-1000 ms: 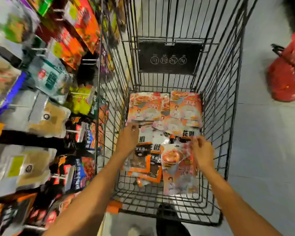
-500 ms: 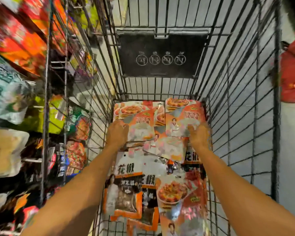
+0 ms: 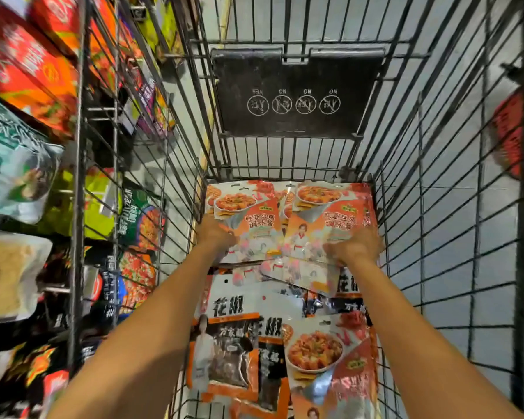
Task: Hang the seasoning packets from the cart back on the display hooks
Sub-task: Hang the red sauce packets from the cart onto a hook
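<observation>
Deep inside the wire cart (image 3: 430, 225), both my arms reach to its far end. Two orange seasoning packets showing a red dish lie there side by side. My left hand (image 3: 217, 235) grips the lower left edge of the left packet (image 3: 245, 219). My right hand (image 3: 356, 247) grips the lower right part of the right packet (image 3: 330, 219); its fingers are blurred. Closer to me lie black-and-white pepper packets (image 3: 227, 343) and another orange packet (image 3: 324, 358), partly overlapping.
The display rack (image 3: 28, 182) on the left hangs full of red, green, yellow and tan packets, seen through the cart's left wall. A black sign plate (image 3: 294, 92) hangs on the cart's far wall. A red bag (image 3: 511, 137) sits on the grey floor at right.
My head and both arms have moved deeper into the cart. My hands left the middle pile and now hold the two orange packets at the far end.
</observation>
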Demonstrator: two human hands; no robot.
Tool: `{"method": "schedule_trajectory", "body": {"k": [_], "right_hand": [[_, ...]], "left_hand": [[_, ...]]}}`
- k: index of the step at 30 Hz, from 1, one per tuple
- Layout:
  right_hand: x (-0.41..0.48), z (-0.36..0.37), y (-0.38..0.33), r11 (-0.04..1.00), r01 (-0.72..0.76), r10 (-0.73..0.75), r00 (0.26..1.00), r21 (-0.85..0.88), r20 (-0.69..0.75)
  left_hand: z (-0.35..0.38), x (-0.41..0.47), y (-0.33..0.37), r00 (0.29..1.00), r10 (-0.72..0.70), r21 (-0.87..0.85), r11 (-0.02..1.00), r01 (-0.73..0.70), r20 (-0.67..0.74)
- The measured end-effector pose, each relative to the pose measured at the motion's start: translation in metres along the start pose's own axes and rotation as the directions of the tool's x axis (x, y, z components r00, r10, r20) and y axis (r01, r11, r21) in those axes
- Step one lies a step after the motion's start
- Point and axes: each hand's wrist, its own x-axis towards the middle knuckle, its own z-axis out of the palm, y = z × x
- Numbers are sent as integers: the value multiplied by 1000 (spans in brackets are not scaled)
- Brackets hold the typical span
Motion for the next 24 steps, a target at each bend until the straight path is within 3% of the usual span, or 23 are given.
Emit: {"method": "schedule_trajectory", "body": {"k": [4,6,9,13,17,20,24], "right_hand": [[3,-8,-2,935,-147,84,976,322,200],[10,-12,-5,919,-174,82,962,353,260],[22,-12,-10,924,-99,29,981,369,190],[28,-7,-13,963,-7,10,1000,268,-13],[27,-13,-14,947,-51,25,996,316,87],[22,-23,-9,794,-148,-11,966,590,258],[10,-22,1,712,-267,36,937,650,346]], "left_hand": [[-9,11,-3,997,-46,3,999,46,62],[-10,15,-1,996,-64,-69,995,68,61],[-6,28,8,997,-81,-207,975,78,-5],[3,35,10,987,-84,-123,990,67,-135],[7,33,12,984,-73,-129,990,52,-161],[7,30,18,990,-73,-234,971,43,-122],[2,18,20,1000,-22,-349,937,15,-17]]}}
